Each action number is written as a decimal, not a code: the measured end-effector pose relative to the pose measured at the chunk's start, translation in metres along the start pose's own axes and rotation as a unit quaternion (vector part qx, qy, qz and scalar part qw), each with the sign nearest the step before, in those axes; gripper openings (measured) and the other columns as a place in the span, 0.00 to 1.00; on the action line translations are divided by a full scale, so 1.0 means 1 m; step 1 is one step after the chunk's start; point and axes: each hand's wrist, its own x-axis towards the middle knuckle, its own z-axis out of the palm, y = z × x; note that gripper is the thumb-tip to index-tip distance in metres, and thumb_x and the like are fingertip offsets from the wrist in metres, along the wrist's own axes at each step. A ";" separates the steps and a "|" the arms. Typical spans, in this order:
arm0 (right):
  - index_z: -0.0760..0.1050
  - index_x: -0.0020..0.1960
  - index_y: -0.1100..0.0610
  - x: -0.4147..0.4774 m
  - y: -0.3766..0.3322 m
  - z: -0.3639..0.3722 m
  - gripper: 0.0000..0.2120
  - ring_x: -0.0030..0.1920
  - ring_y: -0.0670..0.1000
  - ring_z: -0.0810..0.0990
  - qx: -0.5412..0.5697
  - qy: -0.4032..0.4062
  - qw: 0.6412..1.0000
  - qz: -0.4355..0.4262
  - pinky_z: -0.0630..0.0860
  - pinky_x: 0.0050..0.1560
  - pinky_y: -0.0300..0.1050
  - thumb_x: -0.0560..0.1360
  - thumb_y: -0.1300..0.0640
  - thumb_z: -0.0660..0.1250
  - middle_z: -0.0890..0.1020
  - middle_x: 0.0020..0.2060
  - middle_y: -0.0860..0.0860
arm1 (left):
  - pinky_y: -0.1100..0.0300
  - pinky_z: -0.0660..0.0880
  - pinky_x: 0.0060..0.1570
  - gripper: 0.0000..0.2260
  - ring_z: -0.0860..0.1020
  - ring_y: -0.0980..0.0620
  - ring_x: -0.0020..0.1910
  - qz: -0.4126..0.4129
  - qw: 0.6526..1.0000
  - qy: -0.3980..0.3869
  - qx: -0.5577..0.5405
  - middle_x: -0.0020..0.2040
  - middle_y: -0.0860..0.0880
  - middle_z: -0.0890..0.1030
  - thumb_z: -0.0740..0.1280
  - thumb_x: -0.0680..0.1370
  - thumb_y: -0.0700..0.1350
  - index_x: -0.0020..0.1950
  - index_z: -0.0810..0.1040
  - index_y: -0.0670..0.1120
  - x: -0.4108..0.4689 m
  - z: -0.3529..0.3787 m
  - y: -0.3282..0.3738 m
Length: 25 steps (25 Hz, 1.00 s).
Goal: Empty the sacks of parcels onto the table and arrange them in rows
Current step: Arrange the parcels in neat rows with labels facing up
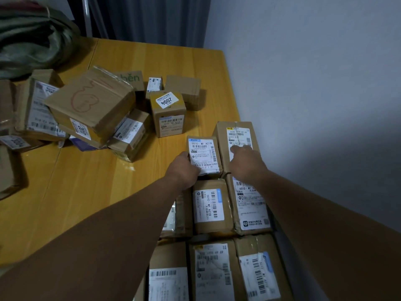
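Brown cardboard parcels with white labels lie in rows along the right side of the wooden table. My left hand grips the near left corner of a small parcel at the far end of the middle row. My right hand rests on a longer parcel beside it, fingers spread over its label. More arranged parcels sit nearer me, partly hidden by my forearms. A loose heap of parcels covers the table's left and middle. A green sack lies at the far left.
A box labelled 2004 stands just beyond the rows, with small boxes behind it. The wall runs along the table's right edge. A dark curtain hangs at the back. Bare tabletop lies to the left of the rows.
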 end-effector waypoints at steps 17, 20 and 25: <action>0.70 0.69 0.56 -0.004 0.002 0.001 0.21 0.66 0.64 0.70 0.007 0.008 1.000 -0.017 0.71 0.67 0.60 0.76 0.61 0.58 0.72 0.63 0.60 | 0.59 0.72 0.43 0.20 0.77 0.46 0.53 -0.032 0.999 -0.007 0.032 0.62 0.42 0.78 0.66 0.80 0.40 0.71 0.68 0.39 -0.005 -0.006 -0.006; 0.68 0.70 0.58 -0.006 -0.006 -0.003 0.22 0.68 0.65 0.67 0.015 0.022 0.999 -0.024 0.68 0.69 0.60 0.76 0.60 0.59 0.70 0.65 0.61 | 0.56 0.72 0.44 0.20 0.76 0.46 0.51 -0.036 0.999 0.015 0.037 0.60 0.40 0.77 0.65 0.79 0.40 0.70 0.67 0.38 -0.004 -0.012 -0.002; 0.69 0.67 0.61 -0.002 -0.035 -0.013 0.19 0.68 0.63 0.65 0.054 0.044 0.995 -0.071 0.69 0.65 0.57 0.76 0.61 0.62 0.68 0.66 0.62 | 0.51 0.77 0.48 0.23 0.79 0.40 0.55 -0.035 0.997 0.062 0.030 0.57 0.39 0.78 0.65 0.78 0.42 0.71 0.66 0.40 0.000 -0.040 0.005</action>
